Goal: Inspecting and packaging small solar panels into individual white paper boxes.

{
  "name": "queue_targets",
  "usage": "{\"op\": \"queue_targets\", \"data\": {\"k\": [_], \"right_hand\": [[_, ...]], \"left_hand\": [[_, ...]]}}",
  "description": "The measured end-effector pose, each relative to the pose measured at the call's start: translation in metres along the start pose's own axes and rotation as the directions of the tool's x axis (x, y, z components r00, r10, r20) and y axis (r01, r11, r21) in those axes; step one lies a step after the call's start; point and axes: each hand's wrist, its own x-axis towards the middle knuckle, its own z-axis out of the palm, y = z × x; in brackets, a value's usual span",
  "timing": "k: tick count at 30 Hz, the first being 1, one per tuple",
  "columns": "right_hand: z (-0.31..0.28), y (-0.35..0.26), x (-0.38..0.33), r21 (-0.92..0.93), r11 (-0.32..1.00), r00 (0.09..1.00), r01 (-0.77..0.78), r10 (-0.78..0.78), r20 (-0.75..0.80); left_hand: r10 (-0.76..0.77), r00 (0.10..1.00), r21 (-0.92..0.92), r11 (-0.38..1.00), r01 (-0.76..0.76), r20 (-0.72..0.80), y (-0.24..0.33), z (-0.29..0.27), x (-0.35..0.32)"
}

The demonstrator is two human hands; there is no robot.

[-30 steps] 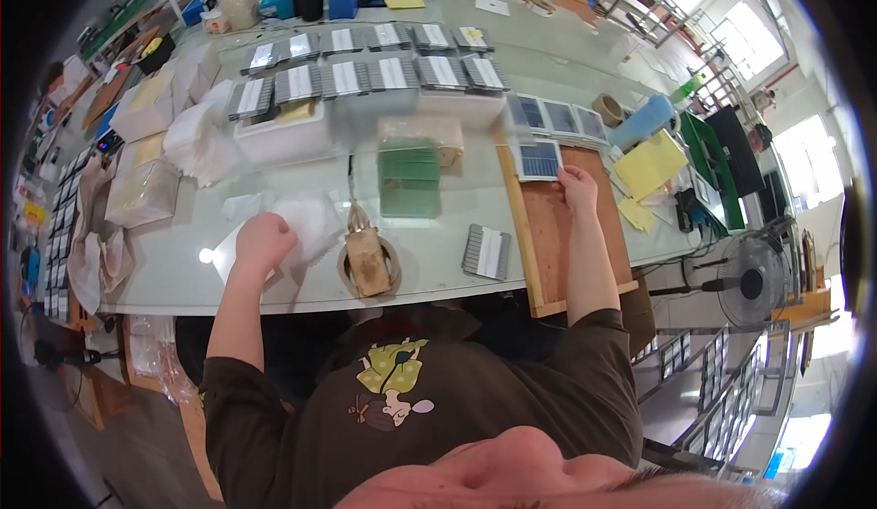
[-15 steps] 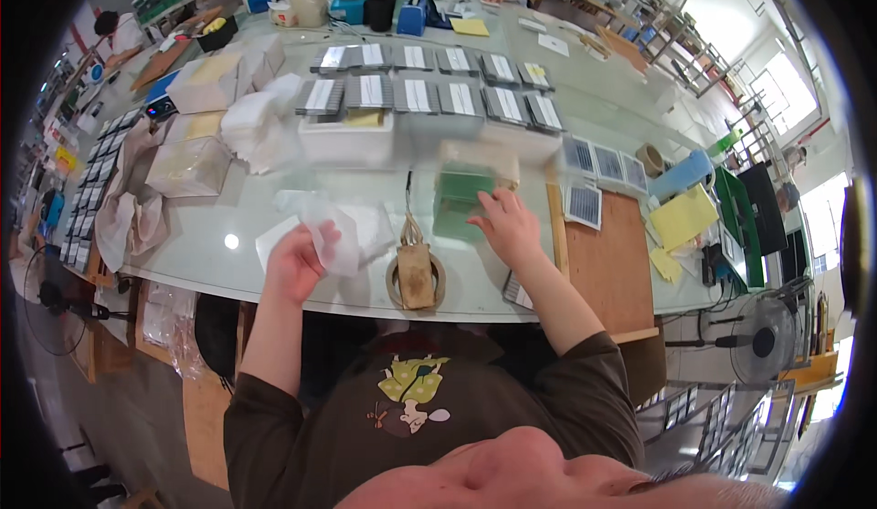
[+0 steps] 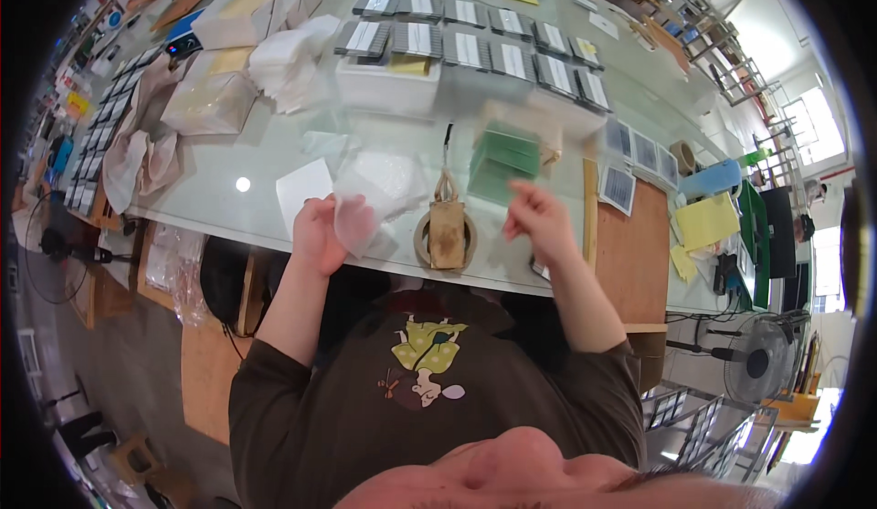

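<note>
My left hand (image 3: 322, 238) is closed on a thin translucent white foam sheet (image 3: 354, 226), which stands up from the fingers. Under and beyond it lie a white sheet of paper (image 3: 304, 189) and clear plastic wrap (image 3: 388, 175). My right hand (image 3: 545, 226) hovers just in front of a stack of green translucent sheets (image 3: 505, 160), apart from it. Its fingers are curled together in a pinch, and whatever they may hold is too small to make out. Between my hands, a worn wooden block (image 3: 447, 235) rests over a roll of tape (image 3: 469, 239).
Two rows of dark panel stacks with white bands (image 3: 466, 50) stand across the table, some on white boxes (image 3: 388, 87). Wrapped boxes (image 3: 212, 102) and a pile of white foam sheets (image 3: 288, 66) are at left. A wooden board (image 3: 630, 253) and small panels (image 3: 618, 188) lie at right.
My right hand has drawn back from the green stack toward me, its fingers curling in. The left hand still holds the foam sheet. The whole view has shifted with my head.
</note>
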Motion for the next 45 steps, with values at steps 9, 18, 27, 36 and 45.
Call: {"op": "queue_targets", "data": {"k": [9,18,27,36,45], "right_hand": [[0.044,0.065,-0.050,-0.432,0.898,0.994,-0.077,0.035,-0.105],[0.063,0.041,-0.053,0.050,0.999,0.999,0.002,-0.004,0.046],[0.052,0.064,-0.038,-0.062,0.998,0.990,-0.016,0.007,-0.141],[0.054,0.068,-0.037,-0.288,0.956,0.981,0.046,-0.098,-0.167],[0.054,0.063,-0.036,-0.278,0.960,0.981,0.033,-0.084,-0.175]], "left_hand": [[-0.071,0.990,0.177,0.980,0.092,-0.122,-0.015,0.026,-0.007],[-0.242,0.957,0.640,0.764,0.086,0.160,-0.064,0.061,-0.017],[0.184,0.936,0.938,-0.233,-0.255,0.300,-0.066,0.069,0.017],[0.228,0.921,0.941,-0.199,-0.273,0.315,-0.071,0.060,0.018],[0.224,0.928,0.949,-0.180,-0.260,0.297,-0.071,0.060,0.017]]}}
